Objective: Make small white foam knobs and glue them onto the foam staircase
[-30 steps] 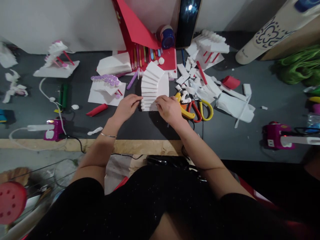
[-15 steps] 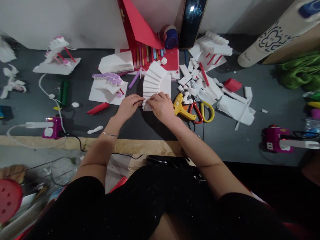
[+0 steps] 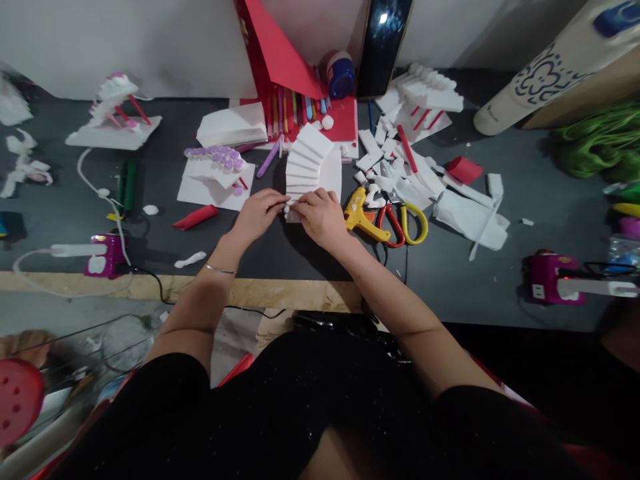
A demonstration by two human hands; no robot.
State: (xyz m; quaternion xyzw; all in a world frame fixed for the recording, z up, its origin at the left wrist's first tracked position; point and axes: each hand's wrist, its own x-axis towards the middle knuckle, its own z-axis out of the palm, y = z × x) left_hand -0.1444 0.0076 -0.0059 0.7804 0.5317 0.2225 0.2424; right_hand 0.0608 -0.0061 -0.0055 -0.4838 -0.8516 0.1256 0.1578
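Note:
A small white fan-shaped staircase model (image 3: 303,167) with several steps sits on a white base (image 3: 331,175) in front of me. At its near left corner, my left hand (image 3: 260,213) is closed, thumb and forefinger pinched together at a few small white clay-like lumps (image 3: 287,209). My right hand (image 3: 323,219) meets it from the right, fingers curled and their tips closed at the same lumps, covering the model's lowest part. Just right of that hand lie a yellow glue gun (image 3: 365,217) and scissors (image 3: 415,223) with red and yellow handles.
A purple-edged model (image 3: 215,175) stands to the left, and another white model (image 3: 425,100) at the back right. White scraps (image 3: 385,147) litter the right side. Behind are felt pens (image 3: 290,110) and an upright phone (image 3: 384,50). Purple power blocks (image 3: 555,277) sit near the front edge.
Both hands stay at the same corner of the staircase model. My right hand has shifted very slightly downward; the other things lie as before.

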